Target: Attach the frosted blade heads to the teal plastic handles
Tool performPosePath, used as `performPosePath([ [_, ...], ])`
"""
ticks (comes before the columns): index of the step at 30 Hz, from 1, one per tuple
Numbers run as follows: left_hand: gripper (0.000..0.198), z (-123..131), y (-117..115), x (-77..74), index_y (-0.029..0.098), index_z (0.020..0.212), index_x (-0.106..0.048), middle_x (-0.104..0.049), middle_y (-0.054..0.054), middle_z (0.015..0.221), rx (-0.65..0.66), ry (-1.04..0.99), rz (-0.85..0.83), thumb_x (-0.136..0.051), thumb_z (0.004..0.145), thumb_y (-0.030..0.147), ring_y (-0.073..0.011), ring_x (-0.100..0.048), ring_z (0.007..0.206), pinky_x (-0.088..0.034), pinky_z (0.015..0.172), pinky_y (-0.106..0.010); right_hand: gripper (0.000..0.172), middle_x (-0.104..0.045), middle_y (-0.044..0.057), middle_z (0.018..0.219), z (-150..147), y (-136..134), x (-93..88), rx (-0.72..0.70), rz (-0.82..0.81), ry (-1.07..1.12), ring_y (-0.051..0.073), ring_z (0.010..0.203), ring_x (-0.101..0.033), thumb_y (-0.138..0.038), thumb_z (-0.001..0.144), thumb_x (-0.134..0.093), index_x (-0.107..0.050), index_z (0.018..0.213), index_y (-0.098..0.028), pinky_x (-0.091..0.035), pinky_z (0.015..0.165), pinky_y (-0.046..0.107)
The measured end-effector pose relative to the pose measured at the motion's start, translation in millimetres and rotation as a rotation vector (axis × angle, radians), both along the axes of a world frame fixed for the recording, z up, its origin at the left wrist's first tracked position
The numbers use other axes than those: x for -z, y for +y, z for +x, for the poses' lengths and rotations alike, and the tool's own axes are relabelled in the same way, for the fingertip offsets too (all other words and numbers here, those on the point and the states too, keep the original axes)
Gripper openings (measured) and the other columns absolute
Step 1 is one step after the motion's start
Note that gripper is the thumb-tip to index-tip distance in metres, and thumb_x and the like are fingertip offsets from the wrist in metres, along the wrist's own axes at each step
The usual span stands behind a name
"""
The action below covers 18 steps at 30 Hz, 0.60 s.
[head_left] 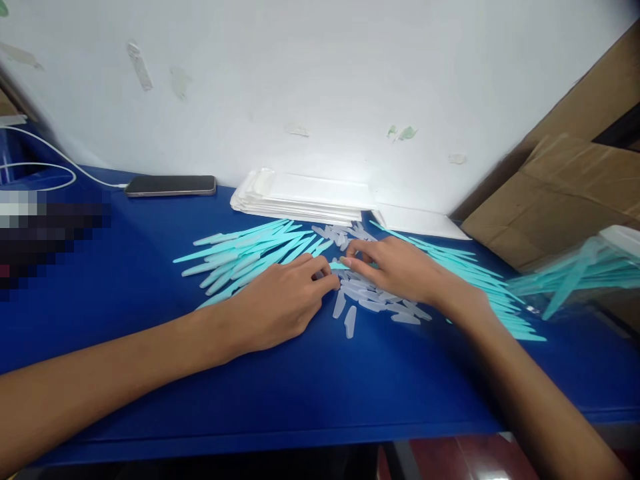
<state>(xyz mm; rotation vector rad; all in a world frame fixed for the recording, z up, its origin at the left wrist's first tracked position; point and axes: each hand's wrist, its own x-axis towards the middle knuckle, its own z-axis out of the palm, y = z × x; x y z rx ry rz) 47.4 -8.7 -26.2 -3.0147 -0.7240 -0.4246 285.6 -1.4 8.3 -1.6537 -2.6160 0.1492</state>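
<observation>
Left grip [285, 297]: I have it closed with fingertips pinching a stick, the wrist reaching in from the near left.
Right grip [400, 268]: its thumb and forefinger are bent towards each other at the far end of that stick; from here I cannot tell whether they pinch it or only touch it.
Stick [340, 265]: turquoise, lying between the two grips, mostly covered by my fingers.
Caps [365, 293]: a loose scatter of translucent pieces below and between both grips, more of them just beyond the fingertips; a few lie apart on my near side.
Left fan [243, 260]: turquoise sticks in an overlapping heap, just beyond and left of the left grip.
Right fan [480, 280]: more such sticks, spread to the right of the right grip and partly hidden behind my forearm.
Packets [315, 190]: a white, flat stack beyond both grips, near the wall [300, 67].
Phone [171, 187]: dark screen up, far left of the left grip, a white cable [50, 141] plugged in.
Bag [607, 253]: clear, with turquoise sticks inside, well right of the right grip.
Box [560, 193]: brown cardboard, behind the bag.
Bench [225, 413]: blue, under both grips.
</observation>
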Motion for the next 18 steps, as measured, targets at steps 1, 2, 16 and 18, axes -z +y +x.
performPosePath([
  [1,0.026,0.1,-0.1,-0.3,0.018,0.12,-0.056,-0.056,-0.01,0.124,-0.002,0.005,0.001,-0.04,0.1,0.014,-0.0236,-0.057,0.102,-0.05,0.068,-0.032,0.04,-0.062,0.001,0.064,0.1,0.1,0.1,-0.001,0.0,-0.002,0.016,0.056,-0.05,-0.053,0.101,-0.036,-0.065,0.105,-0.024,-0.026,0.055,0.029],
  [2,0.026,0.2,-0.2,-0.5,0.018,0.119,-0.057,-0.056,-0.01,0.124,-0.006,0.009,0.0,-0.04,0.1,0.014,-0.0237,-0.057,0.103,-0.05,0.069,-0.032,0.04,-0.062,0.001,0.064,0.2,0.2,0.4,-0.002,0.0,-0.004,0.016,0.057,-0.05,-0.053,0.101,-0.036,-0.064,0.105,-0.025,-0.026,0.055,0.029],
  [16,0.027,0.5,0.9,0.5,0.018,0.121,-0.056,-0.056,-0.009,0.124,0.003,-0.003,0.002,-0.039,0.101,0.015,-0.0241,-0.056,0.103,-0.052,0.074,-0.035,0.039,-0.065,0.003,0.073,1.4,-0.7,0.1,0.0,-0.023,-0.034,0.017,0.059,-0.052,-0.053,0.101,-0.036,-0.063,0.107,-0.025,-0.028,0.055,0.029],
  [18,0.027,0.7,1.1,0.5,0.018,0.122,-0.056,-0.056,-0.009,0.123,0.003,-0.006,0.009,-0.039,0.101,0.015,-0.0241,-0.057,0.102,-0.052,0.071,-0.034,0.039,-0.065,0.002,0.073,1.5,-1.3,-0.3,0.003,-0.029,-0.036,0.017,0.059,-0.052,-0.053,0.101,-0.036,-0.062,0.108,-0.026,-0.028,0.055,0.029],
])
